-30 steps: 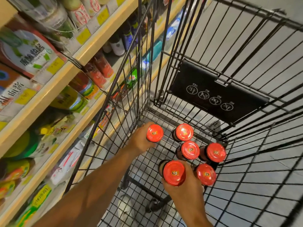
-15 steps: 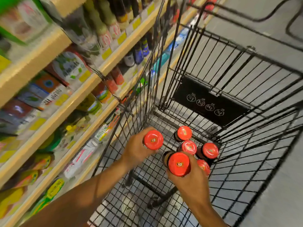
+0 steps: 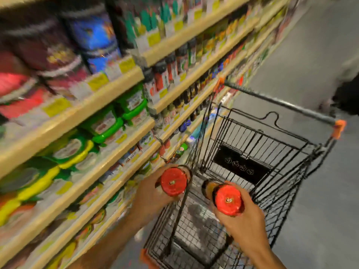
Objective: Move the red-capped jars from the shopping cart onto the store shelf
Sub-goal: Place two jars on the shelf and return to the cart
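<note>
My left hand [image 3: 149, 197] grips a red-capped jar [image 3: 173, 181], held up at the cart's left rim, close to the shelves. My right hand [image 3: 244, 220] grips a second red-capped jar [image 3: 227, 199] above the basket of the black wire shopping cart [image 3: 287, 191]. Both caps face the camera. The other jars in the cart are hidden behind my hands and the two lifted jars. The store shelf [image 3: 108, 150] with its pale wooden edges runs along the left. The picture is blurred by motion.
The shelves hold green-lidded tubs [image 3: 108, 125], yellow-lidded tubs [image 3: 64, 152], dark bottles [image 3: 174, 66] and yellow price tags. The cart handle [image 3: 281, 103] with orange ends is at the far side. Grey floor lies to the right; a person's dark shape [image 3: 347, 96] stands at the right edge.
Both hands have lifted their jars up out of the cart's bottom, the left one toward the shelves. The camera has tilted up, showing more shelves and the cart handle.
</note>
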A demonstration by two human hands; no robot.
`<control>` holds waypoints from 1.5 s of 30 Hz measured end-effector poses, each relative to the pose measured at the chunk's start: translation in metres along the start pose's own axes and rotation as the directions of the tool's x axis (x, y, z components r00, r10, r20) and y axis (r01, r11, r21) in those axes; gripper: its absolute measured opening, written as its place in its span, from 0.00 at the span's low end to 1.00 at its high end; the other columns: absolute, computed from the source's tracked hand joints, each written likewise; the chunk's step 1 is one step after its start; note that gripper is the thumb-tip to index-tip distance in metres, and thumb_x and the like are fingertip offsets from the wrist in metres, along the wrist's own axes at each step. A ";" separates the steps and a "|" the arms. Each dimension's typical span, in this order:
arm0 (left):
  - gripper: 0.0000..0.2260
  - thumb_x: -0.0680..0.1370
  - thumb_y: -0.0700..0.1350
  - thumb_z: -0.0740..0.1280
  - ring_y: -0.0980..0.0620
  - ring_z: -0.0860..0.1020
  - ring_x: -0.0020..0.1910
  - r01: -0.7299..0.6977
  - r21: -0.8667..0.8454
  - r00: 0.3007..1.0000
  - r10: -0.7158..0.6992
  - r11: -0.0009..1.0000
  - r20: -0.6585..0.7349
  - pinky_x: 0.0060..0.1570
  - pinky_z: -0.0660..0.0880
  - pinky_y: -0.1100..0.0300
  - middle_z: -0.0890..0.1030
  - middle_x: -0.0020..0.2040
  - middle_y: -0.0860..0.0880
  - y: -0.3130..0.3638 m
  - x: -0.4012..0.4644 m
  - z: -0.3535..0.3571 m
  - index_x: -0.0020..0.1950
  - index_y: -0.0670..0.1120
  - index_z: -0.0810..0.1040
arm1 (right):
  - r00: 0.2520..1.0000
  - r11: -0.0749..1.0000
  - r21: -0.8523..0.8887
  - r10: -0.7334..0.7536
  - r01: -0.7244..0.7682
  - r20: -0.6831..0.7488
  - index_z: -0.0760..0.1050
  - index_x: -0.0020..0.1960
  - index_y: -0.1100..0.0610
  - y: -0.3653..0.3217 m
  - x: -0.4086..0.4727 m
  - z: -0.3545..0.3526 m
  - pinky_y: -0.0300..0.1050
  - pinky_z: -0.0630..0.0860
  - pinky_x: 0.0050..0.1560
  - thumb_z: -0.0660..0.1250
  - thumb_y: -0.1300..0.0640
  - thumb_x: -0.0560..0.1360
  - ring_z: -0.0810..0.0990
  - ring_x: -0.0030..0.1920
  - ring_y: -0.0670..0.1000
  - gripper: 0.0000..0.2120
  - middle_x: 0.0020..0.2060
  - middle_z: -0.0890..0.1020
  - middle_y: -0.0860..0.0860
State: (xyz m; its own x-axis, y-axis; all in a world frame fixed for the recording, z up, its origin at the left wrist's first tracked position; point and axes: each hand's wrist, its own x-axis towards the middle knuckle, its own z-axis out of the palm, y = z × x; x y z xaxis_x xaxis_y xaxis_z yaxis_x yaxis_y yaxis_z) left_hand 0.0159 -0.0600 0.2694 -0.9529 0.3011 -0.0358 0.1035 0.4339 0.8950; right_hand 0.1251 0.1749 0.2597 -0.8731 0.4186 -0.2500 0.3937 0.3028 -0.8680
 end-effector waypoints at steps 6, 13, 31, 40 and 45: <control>0.31 0.61 0.53 0.83 0.73 0.78 0.55 -0.135 0.035 0.980 0.138 0.990 -0.142 0.52 0.71 0.77 0.78 0.56 0.75 0.054 -0.054 -0.092 0.62 0.60 0.77 | 0.992 0.992 0.036 -0.118 0.117 0.035 0.75 0.59 0.35 -0.072 -0.040 0.004 0.35 0.79 0.55 0.85 0.44 0.53 0.82 0.52 0.39 0.37 0.51 0.83 0.37; 0.33 0.61 0.42 0.85 0.69 0.78 0.58 -0.115 -0.045 0.965 0.100 0.992 -0.242 0.57 0.74 0.71 0.81 0.57 0.69 0.070 -0.112 -0.160 0.62 0.58 0.78 | 0.953 0.955 -0.012 -0.294 0.296 0.074 0.76 0.57 0.40 -0.149 -0.086 0.020 0.18 0.70 0.40 0.85 0.57 0.59 0.81 0.45 0.33 0.32 0.49 0.84 0.42; 0.34 0.62 0.50 0.84 0.65 0.77 0.63 0.024 0.205 0.750 0.118 0.978 -0.650 0.61 0.73 0.67 0.81 0.61 0.65 0.137 -0.322 -0.223 0.66 0.58 0.78 | 0.623 0.728 0.161 -0.663 0.667 0.415 0.70 0.59 0.32 -0.231 -0.165 0.058 0.37 0.74 0.50 0.84 0.47 0.61 0.77 0.51 0.40 0.33 0.51 0.78 0.33; 0.32 0.58 0.47 0.86 0.69 0.80 0.55 0.077 0.169 0.549 0.099 0.983 -0.830 0.54 0.74 0.74 0.82 0.53 0.69 0.159 -0.409 -0.257 0.58 0.60 0.80 | 0.518 0.596 0.198 -0.787 0.778 0.336 0.74 0.50 0.30 -0.268 -0.233 0.110 0.34 0.72 0.50 0.84 0.40 0.48 0.78 0.44 0.36 0.33 0.43 0.76 0.18; 0.33 0.56 0.49 0.86 0.69 0.79 0.55 0.034 0.160 0.482 0.124 0.987 -0.867 0.50 0.73 0.77 0.82 0.53 0.70 0.162 -0.432 -0.303 0.58 0.61 0.80 | 0.416 0.507 0.258 -0.846 0.823 0.335 0.73 0.51 0.32 -0.309 -0.263 0.133 0.19 0.68 0.49 0.86 0.47 0.50 0.76 0.50 0.26 0.35 0.45 0.78 0.22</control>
State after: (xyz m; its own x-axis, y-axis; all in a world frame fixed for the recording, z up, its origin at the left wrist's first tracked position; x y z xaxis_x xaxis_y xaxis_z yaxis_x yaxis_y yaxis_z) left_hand 0.3585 -0.3768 0.5644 -0.6936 -0.5377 0.4793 0.1152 0.5740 0.8107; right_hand 0.1950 -0.1427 0.5369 -0.7921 -0.3690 0.4863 -0.5931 0.2767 -0.7561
